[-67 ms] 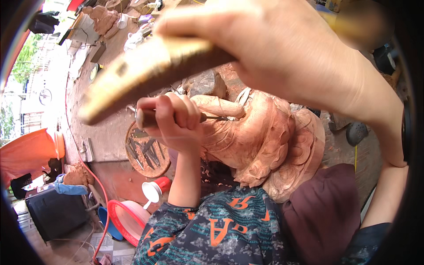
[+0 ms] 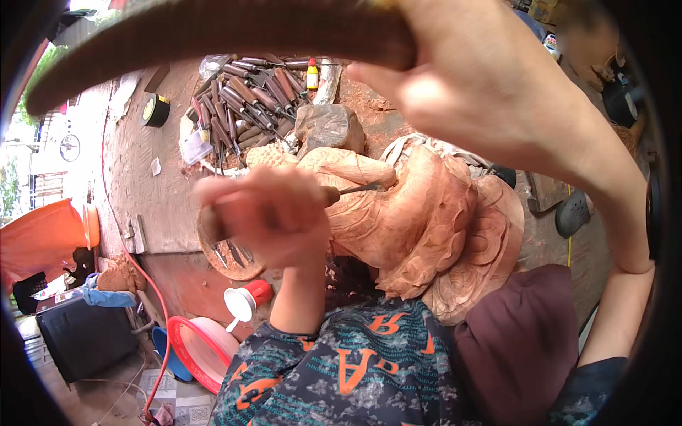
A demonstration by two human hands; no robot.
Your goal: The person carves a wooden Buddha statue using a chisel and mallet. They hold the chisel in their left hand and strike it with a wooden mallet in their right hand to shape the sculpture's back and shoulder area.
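My left hand is closed around the handle of a carving chisel, smeared by motion. The chisel's thin blade points right, its tip at the surface of a reddish wood carving with rounded, draped forms, lying in front of my body. Up at the top edge, my right hand grips a long, dark, slightly curved wooden mallet. The mallet reaches left across the view, above and apart from the chisel. Part of the right hand's fingers is hidden or out of view.
Many wood-handled chisels lie beyond the carving, beside a wooden block and a small yellow bottle. A round tray with tools is partly behind my left forearm. At the left are a red-and-white cup, red-rimmed basin and red hose.
The mallet and my right hand have risen, uncovering the chisels behind. My left hand has shifted slightly downward and is more blurred, with the chisel still held against the carving.
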